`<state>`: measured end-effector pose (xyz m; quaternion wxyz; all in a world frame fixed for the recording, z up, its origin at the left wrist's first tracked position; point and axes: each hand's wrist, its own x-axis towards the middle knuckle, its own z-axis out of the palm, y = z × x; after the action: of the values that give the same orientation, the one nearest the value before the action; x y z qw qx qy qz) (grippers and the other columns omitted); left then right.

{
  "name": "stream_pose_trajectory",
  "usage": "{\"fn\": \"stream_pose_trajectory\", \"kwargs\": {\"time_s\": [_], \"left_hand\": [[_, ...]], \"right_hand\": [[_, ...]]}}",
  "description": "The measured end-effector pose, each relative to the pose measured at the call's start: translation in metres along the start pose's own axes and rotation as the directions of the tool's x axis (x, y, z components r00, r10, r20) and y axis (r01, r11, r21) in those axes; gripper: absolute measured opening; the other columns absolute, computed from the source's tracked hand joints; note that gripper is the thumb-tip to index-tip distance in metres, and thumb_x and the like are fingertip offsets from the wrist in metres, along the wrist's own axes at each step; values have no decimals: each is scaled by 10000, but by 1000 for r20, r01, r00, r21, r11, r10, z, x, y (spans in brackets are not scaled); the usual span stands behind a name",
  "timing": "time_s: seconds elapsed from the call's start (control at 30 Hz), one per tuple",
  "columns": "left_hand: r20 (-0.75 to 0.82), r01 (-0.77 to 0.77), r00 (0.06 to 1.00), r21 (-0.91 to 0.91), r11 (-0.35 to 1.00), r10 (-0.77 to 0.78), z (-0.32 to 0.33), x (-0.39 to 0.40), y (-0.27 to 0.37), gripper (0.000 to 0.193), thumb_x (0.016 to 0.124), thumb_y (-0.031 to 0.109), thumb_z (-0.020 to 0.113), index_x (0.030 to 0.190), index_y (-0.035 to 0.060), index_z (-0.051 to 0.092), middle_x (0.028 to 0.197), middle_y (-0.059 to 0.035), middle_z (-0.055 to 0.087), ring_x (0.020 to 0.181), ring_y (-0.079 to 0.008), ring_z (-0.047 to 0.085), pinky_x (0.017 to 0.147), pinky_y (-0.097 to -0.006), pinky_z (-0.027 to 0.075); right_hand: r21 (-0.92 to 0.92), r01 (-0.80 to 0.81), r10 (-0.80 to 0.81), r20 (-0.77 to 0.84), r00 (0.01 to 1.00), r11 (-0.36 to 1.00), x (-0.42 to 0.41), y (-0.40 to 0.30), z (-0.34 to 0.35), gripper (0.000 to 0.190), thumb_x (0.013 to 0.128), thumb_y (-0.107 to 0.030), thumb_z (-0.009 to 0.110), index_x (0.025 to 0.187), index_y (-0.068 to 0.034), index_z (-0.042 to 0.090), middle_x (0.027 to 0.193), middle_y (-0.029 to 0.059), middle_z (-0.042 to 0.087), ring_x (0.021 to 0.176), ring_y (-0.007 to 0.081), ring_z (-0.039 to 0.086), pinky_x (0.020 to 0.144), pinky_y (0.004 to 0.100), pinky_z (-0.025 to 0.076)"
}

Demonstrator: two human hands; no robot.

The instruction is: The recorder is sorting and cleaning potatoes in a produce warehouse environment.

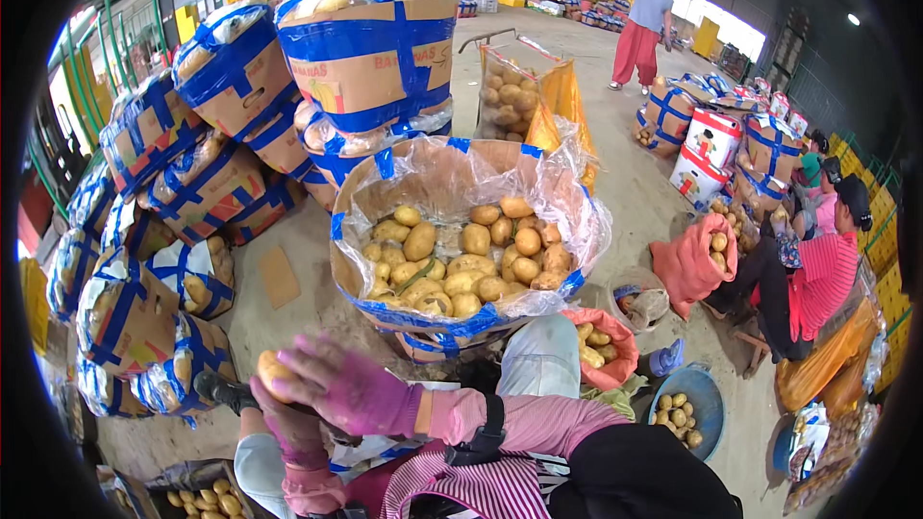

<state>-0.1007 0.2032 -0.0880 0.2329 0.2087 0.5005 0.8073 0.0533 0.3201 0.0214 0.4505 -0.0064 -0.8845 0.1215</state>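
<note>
My right hand, in a purple glove, reaches across to the left and lies against a potato. Below it my left hand, gloved alike, touches the same potato from beneath; it is partly covered by the right. Which hand bears the potato's weight I cannot tell. Beyond my knees stands an open cardboard box lined with clear plastic and edged with blue tape. Many potatoes lie in it, with a green strip among them.
Taped boxes of potatoes are stacked at left and ahead. A red mesh sack, a blue basin and a coral sack stand at right, near seated people. Another box of potatoes is at lower left. A person stands farther off.
</note>
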Motion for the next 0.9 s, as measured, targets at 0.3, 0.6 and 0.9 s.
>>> {"fn": "stream_pose_trajectory", "kwargs": {"time_s": [0.3,0.6,0.9], "left_hand": [[326,408,890,-258,876,-318,80,-34,25,336,1012,226,484,1268,15,536,1225,-93,603,1107,-198,590,985,-349,463],[213,449,887,-198,871,-409,70,-28,20,377,923,82,597,1286,58,497,1101,-38,604,965,-141,606,826,-278,512],[22,313,949,-205,927,-315,17,-9,-28,439,883,17,565,1308,89,483,1099,-82,627,1000,-206,616,880,-360,533]], "right_hand": [[456,-465,454,140,880,759,-30,32,-5,658,773,-181,768,1334,-1,475,1311,213,539,1220,332,539,1027,397,436],[250,-205,273,-277,921,946,-17,60,-87,732,790,-161,765,1396,-8,382,1423,230,427,1308,360,456,1086,435,380],[-545,-39,-316,-543,778,838,66,146,-286,781,758,-229,801,1403,-60,394,1390,272,446,1277,446,463,1056,503,401]]}}
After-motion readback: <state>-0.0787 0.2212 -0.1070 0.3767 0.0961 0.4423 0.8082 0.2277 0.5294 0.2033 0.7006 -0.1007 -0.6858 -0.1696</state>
